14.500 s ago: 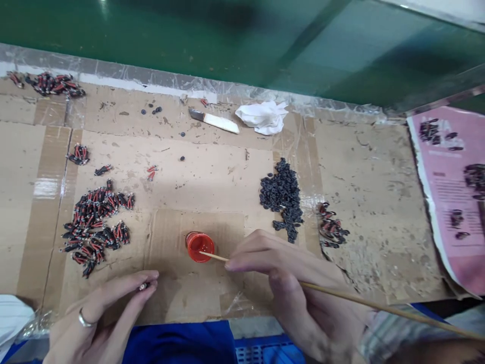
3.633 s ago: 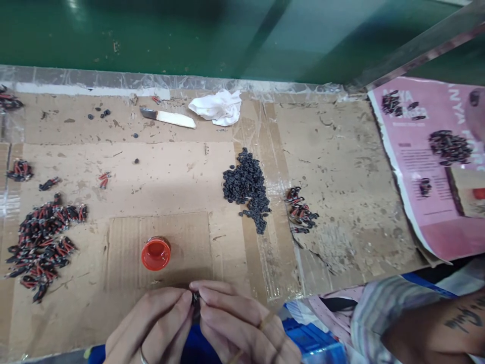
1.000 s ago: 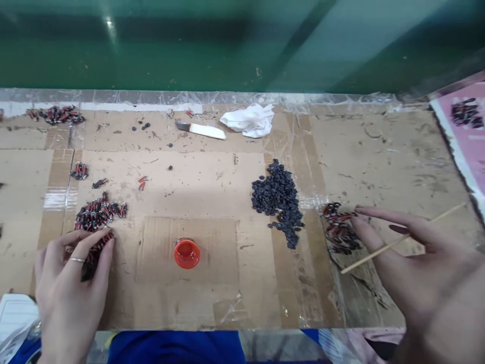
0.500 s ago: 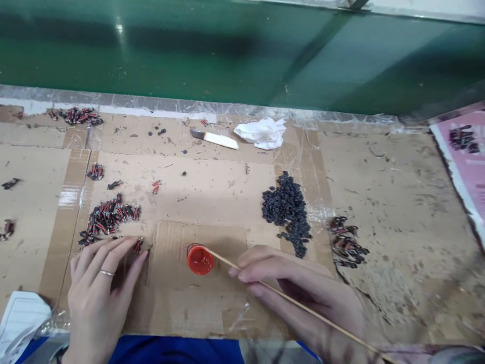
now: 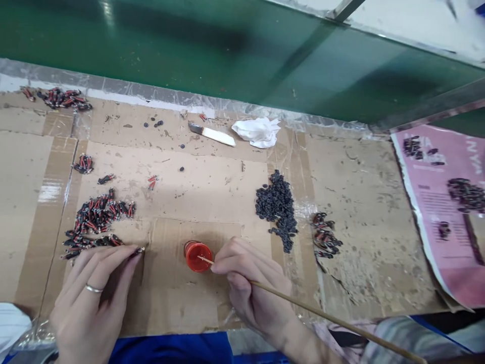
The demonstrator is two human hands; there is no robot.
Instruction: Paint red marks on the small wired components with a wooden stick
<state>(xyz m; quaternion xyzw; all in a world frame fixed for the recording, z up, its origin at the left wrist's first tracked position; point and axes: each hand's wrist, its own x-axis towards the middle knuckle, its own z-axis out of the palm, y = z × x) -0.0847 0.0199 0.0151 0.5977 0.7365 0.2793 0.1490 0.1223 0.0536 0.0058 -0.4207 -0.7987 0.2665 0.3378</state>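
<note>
Resting on the cardboard-covered table (image 5: 227,192), the left hand (image 5: 91,303) has a small red-and-black part (image 5: 139,250) pinched at its fingertips, beside the pile of like parts (image 5: 94,222). A thin wooden stick (image 5: 322,316) is clenched in the grip of the right hand (image 5: 250,283), its tip dipped in the red cap (image 5: 197,255). A heap of black rings (image 5: 278,205) lies beyond.

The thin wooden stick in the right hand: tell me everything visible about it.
The wooden stick is long, thin, pale tan and straight, like a bamboo skewer. It slants from lower right up to the left. The right hand pinches it near the front end, between fingertips. Its tip sits over the rim of the small red pot, which holds red paint-like liquid. The rear end runs past the wrist toward the picture's bottom right edge.
</note>
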